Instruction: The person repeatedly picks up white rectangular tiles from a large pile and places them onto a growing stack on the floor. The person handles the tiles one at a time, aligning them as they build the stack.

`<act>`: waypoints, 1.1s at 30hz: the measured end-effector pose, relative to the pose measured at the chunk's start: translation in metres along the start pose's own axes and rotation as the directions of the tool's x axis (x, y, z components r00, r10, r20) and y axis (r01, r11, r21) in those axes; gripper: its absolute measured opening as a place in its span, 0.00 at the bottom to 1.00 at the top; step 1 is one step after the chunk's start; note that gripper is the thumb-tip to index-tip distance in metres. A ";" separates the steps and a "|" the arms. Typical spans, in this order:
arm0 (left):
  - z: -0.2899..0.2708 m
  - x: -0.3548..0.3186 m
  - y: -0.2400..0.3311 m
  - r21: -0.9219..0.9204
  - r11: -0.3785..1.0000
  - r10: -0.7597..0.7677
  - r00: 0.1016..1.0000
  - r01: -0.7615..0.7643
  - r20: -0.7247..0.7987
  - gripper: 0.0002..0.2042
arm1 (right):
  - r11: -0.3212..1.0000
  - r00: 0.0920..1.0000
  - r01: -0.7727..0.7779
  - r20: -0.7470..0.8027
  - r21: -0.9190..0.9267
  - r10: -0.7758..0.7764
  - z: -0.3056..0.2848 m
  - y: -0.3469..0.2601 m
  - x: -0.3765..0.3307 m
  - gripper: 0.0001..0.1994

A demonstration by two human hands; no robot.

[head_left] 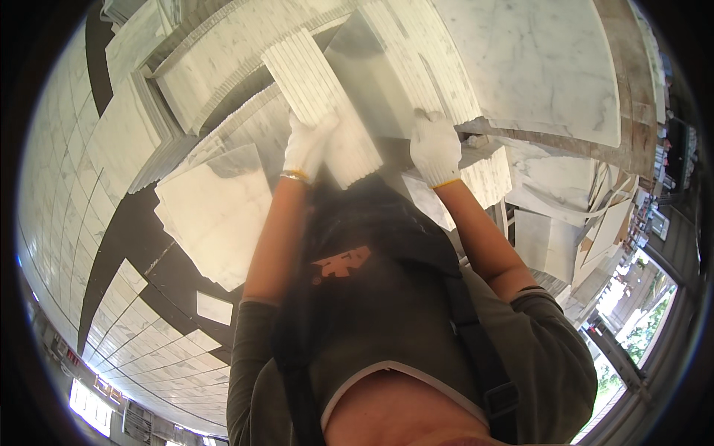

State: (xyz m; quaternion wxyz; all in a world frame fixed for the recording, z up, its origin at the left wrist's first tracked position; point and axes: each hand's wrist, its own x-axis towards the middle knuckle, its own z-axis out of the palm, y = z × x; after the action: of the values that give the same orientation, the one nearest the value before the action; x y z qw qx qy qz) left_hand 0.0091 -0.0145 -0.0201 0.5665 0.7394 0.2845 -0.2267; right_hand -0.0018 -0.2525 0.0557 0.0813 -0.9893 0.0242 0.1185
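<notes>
My left hand [309, 145], in a white knit glove, grips a long fluted white marble strip [312, 82] by its left edge. The strip slants from the upper left down toward my apron [372, 275]. My right hand [435, 149], gloved too, has its fingers curled at the near end of a wider fluted marble panel [420, 56]; its fingertips are partly hidden. Between the two pieces lies a smooth grey-white slab [368, 67].
A large polished marble slab [543, 67] lies at the upper right. Broken slab pieces [219, 208] lie left of my forearm. More fluted panels [223, 67] are stacked at the far left. Marble offcuts [550, 178] crowd the right side. Square tiles [67, 178] cover the left.
</notes>
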 end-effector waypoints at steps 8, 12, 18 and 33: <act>-0.003 -0.008 0.010 -0.044 0.999 -0.001 0.999 0.002 0.036 0.53 | 0.978 0.979 0.201 0.009 0.063 -0.202 -0.008 -0.012 -0.010 0.17; -0.002 -0.008 0.011 -0.048 0.998 -0.032 0.999 0.033 0.036 0.48 | 0.971 0.990 -0.084 0.131 0.223 0.056 0.004 -0.030 -0.008 0.22; 0.001 0.005 -0.006 -0.020 1.000 0.008 0.999 -0.008 0.039 0.56 | 0.962 0.977 0.024 0.197 0.272 -0.080 0.023 -0.046 0.033 0.30; -0.010 -0.021 0.016 -0.169 0.985 0.051 0.997 -0.041 0.055 0.53 | 0.545 0.907 -0.144 0.330 0.826 -0.260 0.028 -0.045 0.062 0.27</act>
State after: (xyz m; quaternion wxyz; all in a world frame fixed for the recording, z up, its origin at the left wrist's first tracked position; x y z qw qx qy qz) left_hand 0.0046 -0.0116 0.0076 0.6402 0.6883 0.2684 -0.2105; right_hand 0.0552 -0.2052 0.0208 0.5491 -0.7808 0.0259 0.2970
